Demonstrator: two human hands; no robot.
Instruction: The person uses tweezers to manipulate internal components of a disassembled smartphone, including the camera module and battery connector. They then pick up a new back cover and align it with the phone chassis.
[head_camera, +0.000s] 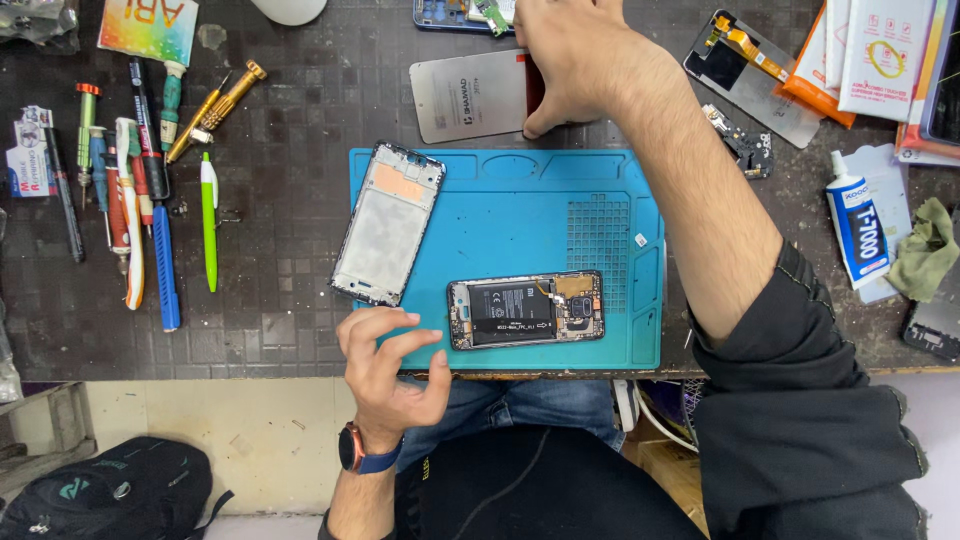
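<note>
**Opened phone on mat, right hand at top**

Right hand (575, 60), top centre of frame, fingers closed on a flat silver-grey back panel (468, 95). Left hand (390, 365), lower centre, fingers spread and curled, holds nothing, just beside the opened black smartphone with exposed battery (525, 310) on the blue silicone work mat (540, 215). Bare grey phone frame (388, 222) overlaps the mat's left edge.

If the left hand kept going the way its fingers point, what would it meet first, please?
Probably the opened phone on the blue mat: the left hand points right with its fingertips just short of the phone's near end, though height is unclear.
</note>
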